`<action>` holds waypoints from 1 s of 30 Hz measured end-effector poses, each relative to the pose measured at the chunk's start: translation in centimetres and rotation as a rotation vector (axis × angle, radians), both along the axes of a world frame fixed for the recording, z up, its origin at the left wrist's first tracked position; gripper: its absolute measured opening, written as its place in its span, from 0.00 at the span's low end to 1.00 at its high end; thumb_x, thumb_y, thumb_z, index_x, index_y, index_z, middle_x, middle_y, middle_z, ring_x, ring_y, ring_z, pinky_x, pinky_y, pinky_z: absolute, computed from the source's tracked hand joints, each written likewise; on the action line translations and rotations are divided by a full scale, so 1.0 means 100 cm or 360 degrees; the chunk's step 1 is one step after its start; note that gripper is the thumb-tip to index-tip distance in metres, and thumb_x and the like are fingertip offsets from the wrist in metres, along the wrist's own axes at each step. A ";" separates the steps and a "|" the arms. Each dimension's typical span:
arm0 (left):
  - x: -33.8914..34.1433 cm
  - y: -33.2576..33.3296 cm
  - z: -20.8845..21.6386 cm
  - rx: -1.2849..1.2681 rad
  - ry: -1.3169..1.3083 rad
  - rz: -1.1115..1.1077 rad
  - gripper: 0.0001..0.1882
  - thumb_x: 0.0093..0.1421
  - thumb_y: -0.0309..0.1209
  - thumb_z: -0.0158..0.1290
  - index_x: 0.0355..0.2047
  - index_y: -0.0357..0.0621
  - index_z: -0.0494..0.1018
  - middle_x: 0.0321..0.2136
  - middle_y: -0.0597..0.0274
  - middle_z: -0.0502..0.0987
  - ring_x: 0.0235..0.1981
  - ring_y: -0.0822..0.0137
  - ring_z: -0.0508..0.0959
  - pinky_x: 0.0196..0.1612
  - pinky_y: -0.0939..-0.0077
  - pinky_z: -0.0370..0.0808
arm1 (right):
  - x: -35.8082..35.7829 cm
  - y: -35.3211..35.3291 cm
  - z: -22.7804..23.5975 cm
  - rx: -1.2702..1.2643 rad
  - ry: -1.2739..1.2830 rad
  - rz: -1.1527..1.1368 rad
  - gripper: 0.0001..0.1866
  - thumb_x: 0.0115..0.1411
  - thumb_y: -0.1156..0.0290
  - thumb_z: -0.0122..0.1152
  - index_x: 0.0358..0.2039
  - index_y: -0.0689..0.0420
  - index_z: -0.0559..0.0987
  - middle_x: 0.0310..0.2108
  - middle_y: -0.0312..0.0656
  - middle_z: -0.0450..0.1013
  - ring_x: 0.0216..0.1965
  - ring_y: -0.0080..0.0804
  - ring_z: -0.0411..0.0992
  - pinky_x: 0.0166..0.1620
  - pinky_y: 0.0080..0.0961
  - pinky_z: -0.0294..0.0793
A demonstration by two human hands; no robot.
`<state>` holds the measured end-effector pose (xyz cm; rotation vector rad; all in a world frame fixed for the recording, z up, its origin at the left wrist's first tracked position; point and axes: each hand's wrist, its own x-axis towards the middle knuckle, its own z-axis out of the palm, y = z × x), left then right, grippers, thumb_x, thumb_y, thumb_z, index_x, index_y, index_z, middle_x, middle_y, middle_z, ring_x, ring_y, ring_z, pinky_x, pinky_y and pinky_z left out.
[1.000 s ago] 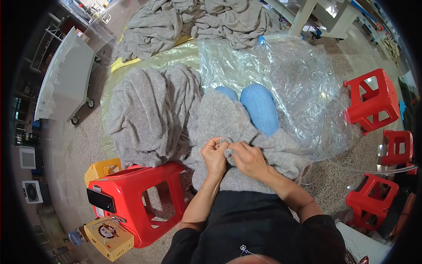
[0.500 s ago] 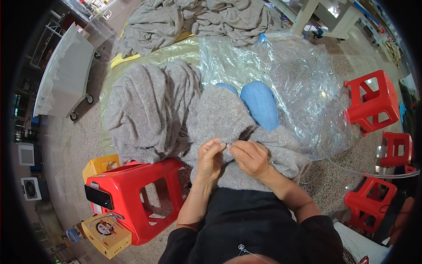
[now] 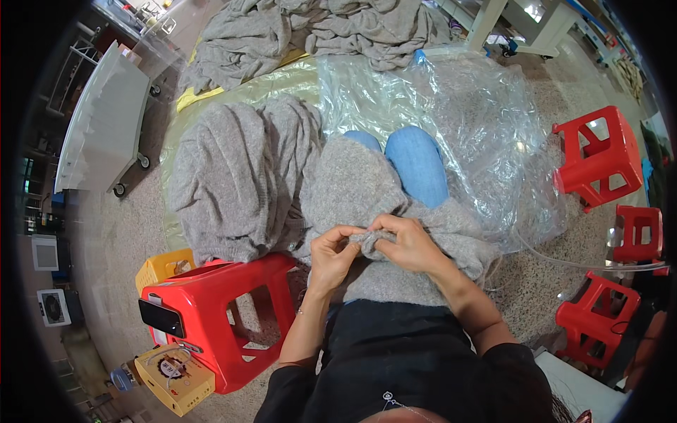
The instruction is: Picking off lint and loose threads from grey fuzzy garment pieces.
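Both forearms reaching up from the lower edge, bare below dark sleeves. Left hand (image 3: 331, 255) and right hand (image 3: 407, 243) close together, fingers curled inward, fingertips pinched, nearly touching.

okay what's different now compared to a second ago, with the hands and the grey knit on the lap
Little has changed. Both hands have kept pinching the same bunched fold of the grey knit garment; the left hand and right hand have shifted slightly along it, fingers reworking their grip. Nothing was let go. The grey knit pile, red stool and clear plastic sheet lie as before.
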<state>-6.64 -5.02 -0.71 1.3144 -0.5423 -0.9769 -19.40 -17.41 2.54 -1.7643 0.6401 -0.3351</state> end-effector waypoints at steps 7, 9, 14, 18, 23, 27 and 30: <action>-0.025 -0.003 0.009 -0.0080 -0.1076 0.0359 0.08 0.53 0.15 0.53 0.34 0.35 0.74 0.32 0.59 0.78 0.33 0.72 0.76 0.37 0.82 0.71 | 0.007 0.028 -0.008 -0.0465 -0.0288 -0.0443 0.06 0.47 0.78 0.56 0.28 0.62 0.73 0.20 0.51 0.68 0.23 0.48 0.71 0.25 0.33 0.69; -0.028 -0.007 0.011 -0.0309 -0.1269 0.0498 0.08 0.53 0.15 0.53 0.33 0.37 0.74 0.32 0.58 0.78 0.34 0.70 0.76 0.38 0.80 0.71 | 0.009 0.033 -0.014 -0.0490 -0.0402 -0.0510 0.07 0.46 0.80 0.55 0.29 0.63 0.73 0.21 0.50 0.68 0.23 0.48 0.71 0.24 0.33 0.69; -0.029 -0.011 0.011 -0.0351 -0.1026 0.0453 0.10 0.51 0.13 0.51 0.33 0.37 0.74 0.33 0.58 0.78 0.33 0.69 0.75 0.36 0.80 0.70 | 0.006 0.029 -0.019 -0.0790 -0.0723 -0.0592 0.13 0.43 0.85 0.55 0.32 0.64 0.75 0.22 0.46 0.71 0.20 0.39 0.72 0.24 0.28 0.71; -0.024 -0.010 0.014 -0.0216 -0.1077 0.0248 0.12 0.49 0.13 0.50 0.33 0.37 0.75 0.33 0.55 0.78 0.31 0.62 0.75 0.35 0.76 0.71 | -0.001 0.024 -0.026 -0.1177 -0.0588 -0.0385 0.14 0.42 0.84 0.58 0.33 0.63 0.75 0.24 0.46 0.72 0.21 0.40 0.73 0.24 0.30 0.72; -0.028 -0.010 0.008 -0.0406 -0.1123 0.0415 0.19 0.47 0.12 0.50 0.40 0.39 0.76 0.32 0.56 0.77 0.32 0.63 0.75 0.35 0.75 0.70 | 0.005 0.026 -0.026 -0.1153 -0.0752 -0.0552 0.15 0.42 0.84 0.59 0.34 0.64 0.74 0.22 0.46 0.71 0.20 0.40 0.72 0.22 0.30 0.71; -0.024 -0.017 0.011 -0.0283 -0.1187 0.0275 0.19 0.45 0.13 0.49 0.39 0.40 0.77 0.30 0.57 0.77 0.34 0.62 0.74 0.37 0.76 0.69 | 0.001 0.022 -0.032 -0.1166 -0.0730 -0.0551 0.16 0.42 0.84 0.59 0.35 0.63 0.75 0.22 0.46 0.71 0.19 0.40 0.71 0.21 0.30 0.70; -0.021 -0.014 0.007 -0.0162 -0.1139 0.0146 0.19 0.44 0.12 0.47 0.36 0.40 0.77 0.30 0.57 0.77 0.35 0.62 0.74 0.38 0.77 0.69 | -0.001 0.022 -0.031 -0.1270 -0.0740 -0.0413 0.16 0.42 0.85 0.59 0.35 0.62 0.75 0.22 0.46 0.71 0.19 0.42 0.70 0.21 0.30 0.70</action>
